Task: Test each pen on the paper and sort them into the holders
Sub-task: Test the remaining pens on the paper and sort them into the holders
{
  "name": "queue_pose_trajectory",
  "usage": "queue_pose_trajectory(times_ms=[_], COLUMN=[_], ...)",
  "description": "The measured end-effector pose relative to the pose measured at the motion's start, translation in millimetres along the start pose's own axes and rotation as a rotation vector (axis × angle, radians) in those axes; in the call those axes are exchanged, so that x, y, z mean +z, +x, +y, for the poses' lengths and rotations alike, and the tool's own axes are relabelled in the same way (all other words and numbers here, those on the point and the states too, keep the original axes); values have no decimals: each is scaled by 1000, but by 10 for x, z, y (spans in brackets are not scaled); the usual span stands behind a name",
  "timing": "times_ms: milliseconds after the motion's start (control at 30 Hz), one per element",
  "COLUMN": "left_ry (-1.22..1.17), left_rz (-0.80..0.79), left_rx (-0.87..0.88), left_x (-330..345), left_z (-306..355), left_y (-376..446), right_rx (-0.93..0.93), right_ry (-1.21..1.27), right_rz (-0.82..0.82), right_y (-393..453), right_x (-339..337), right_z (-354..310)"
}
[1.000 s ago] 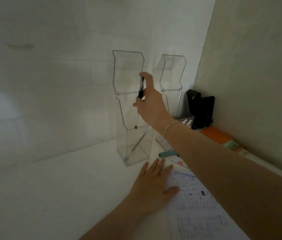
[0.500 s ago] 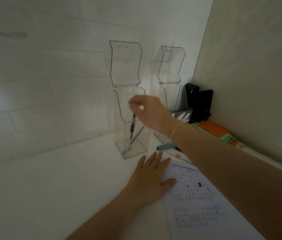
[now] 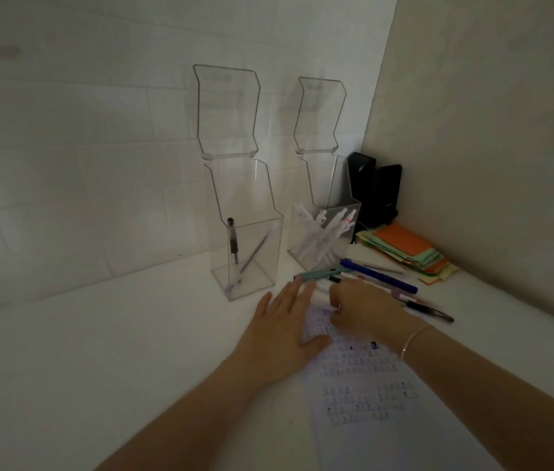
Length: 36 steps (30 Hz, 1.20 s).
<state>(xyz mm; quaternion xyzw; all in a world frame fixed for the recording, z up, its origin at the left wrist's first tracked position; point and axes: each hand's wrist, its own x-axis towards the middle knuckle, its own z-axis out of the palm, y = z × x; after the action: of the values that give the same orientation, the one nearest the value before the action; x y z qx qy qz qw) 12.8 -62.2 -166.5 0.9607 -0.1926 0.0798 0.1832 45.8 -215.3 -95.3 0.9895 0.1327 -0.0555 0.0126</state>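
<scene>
My left hand [image 3: 282, 331] lies flat, fingers straight, on the left edge of the scribbled test paper [image 3: 381, 396]. My right hand [image 3: 360, 311] is over the top of the paper, its fingers curled down among the loose pens [image 3: 384, 278]. Whether they grip one is hidden. The left clear holder [image 3: 251, 256] contains a black pen [image 3: 233, 239] standing upright and a thin pen leaning. Several white pens fill the right clear holder [image 3: 323, 239].
Both holders stand against the white tiled wall, with tall clear backs. In the corner is a black object [image 3: 374, 188]. A stack of orange and green paper slips [image 3: 408, 249] lies by the right wall. The counter is white.
My right hand dropped the black pen into the left holder, then came down to the loose pens by the paper. My left hand stayed on the paper.
</scene>
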Motion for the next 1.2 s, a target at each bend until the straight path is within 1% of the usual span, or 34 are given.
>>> queue_pose_trajectory(times_ms=[33,67,133,167,300,333,400,433,467,533,600,667,700,733,800,833,867,933,1067,1133,1167,1200], left_ry=[-33,-61,-104,-126,-277,-310,-404,-499,-632,-884,-949,-977,-999,-1015,-1017,-1010,-1006,-1002,-979,-985,-994,-998], left_rz=[24,37,68,99,292,337,397,401,372,232,127,121,136,145,131,125,126,145,185,187,182,177], left_rx=[-7,-13,-21,-23,-51,-55,-48,-44,-46,-46,-33,-56,-80,-96,-91,-80,-71,-66,-45,-41,-36,-27], left_x=[-11,-20,-37,-57,-139,-151,-175,-185,-198,-232,-220,-184,-179,-169,-161,-161,-165,-185,-180,-177,-184,-192], left_z=[3,5,18,35,87,101,152,181,215,275,290,273,263,249,239,240,246,253,225,227,239,256], left_y=[-2,-2,-3,-4,6,5,2,-2,-10,-23,-11,8,19,27,25,22,23,18,13,16,13,11], right_rx=[29,67,103,87,-52,-58,-43,-36,-31,-42,-46,-2,8,18,50,51,49,24,81,94,97,102], right_ry=[75,216,593,740,1212,1285,1394,1434,1455,1461,1462,1438,1499,1664,2105,2223,2259,2242,2225,2297,2302,2249], right_rz=[19,53,120,96,-195,-237,-244,-218,-180,-115,-22,130,183,189,88,51,52,93,152,136,122,116], right_y=[14,11,-51,-116,-308,-308,-284,-274,-260,-245,-220,-177,-149,-123,-104,-89,-66,-30,-9,-24,-47,-75], right_x=[-44,-120,-306,-395,-466,-431,-346,-312,-279,-228,-164,-147,-144,-156,-204,-214,-214,-202,-228,-233,-224,-215], right_z=[53,112,220,258,285,283,258,236,224,179,118,56,26,-6,-75,-98,-112,-154,-182,-178,-163,-149])
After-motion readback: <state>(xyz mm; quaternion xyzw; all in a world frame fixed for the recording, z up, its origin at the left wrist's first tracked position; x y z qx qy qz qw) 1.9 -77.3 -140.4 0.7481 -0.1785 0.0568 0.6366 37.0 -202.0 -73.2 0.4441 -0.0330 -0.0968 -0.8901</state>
